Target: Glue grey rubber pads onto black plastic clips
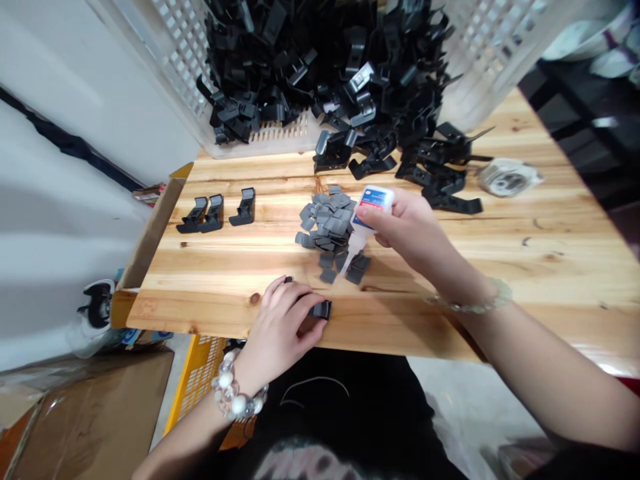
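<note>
seen from above: wooden table (pixel 500 267) filling the middle of the view. at twelve o'clock, white plastic crate (pixel 185 73) tipped open, spilling a big heap of black clips (pixel 350 73) onto the wood. at ten o'clock, cardboard flap (pixel 155 220) leaning on the table's edge. just right of it, three black clips in a row (pixel 215 213), standing apart from the heap. at two o'clock, roll of clear tape (pixel 507 178) lying flat. at centre, small pile of grey pads (pixel 330 230), some scattered toward six o'clock. at four o'clock from the pile, right hand (pixel 405 227) wrapped around a glue bottle (pixel 367 220), nozzle tilted down toward the near edge, tip just above the wood. at six o'clock, left hand (pixel 283 327) curled and pressing down on a single black clip (pixel 320 310) at the table's near edge, fingers closed over most of it, only its right end showing. beaded bracelet (pixel 235 390) on the left wrist, thinner bead band (pixel 475 303) on the right wrist.
</note>
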Demonstrator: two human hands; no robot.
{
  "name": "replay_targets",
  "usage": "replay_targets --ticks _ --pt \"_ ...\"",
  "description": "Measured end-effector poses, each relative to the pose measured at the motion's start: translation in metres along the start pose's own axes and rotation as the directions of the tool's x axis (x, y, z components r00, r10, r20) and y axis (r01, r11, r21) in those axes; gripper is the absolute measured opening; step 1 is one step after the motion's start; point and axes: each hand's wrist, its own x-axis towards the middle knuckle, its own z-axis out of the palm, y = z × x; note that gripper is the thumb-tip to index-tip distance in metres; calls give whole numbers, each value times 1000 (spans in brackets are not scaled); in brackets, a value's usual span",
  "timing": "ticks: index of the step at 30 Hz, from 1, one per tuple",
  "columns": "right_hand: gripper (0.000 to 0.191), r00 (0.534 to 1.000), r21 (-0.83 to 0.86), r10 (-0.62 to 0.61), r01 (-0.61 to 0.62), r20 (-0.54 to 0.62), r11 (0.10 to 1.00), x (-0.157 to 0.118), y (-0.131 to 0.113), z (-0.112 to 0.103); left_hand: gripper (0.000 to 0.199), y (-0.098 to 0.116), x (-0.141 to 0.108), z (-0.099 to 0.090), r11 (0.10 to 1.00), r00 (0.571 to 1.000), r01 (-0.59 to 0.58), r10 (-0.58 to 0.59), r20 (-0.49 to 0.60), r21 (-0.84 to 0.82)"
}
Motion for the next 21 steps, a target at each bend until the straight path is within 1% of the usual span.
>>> replay_targets --ticks 8,12,21 --pt "23 1000 43 21 -21 3 999 -1 -5 2 28 0 0 0 1000 1000 -8 9 -21 10" --pt "25 1000 38 30 -30 -8 999 -3 -7 4 28 0 0 0 1000 1000 -10 10 -22 10" --pt "27 999 44 34 -34 -8 998 -2 -4 3 26 1 0 0 1000 1000 -19 20 -17 18"
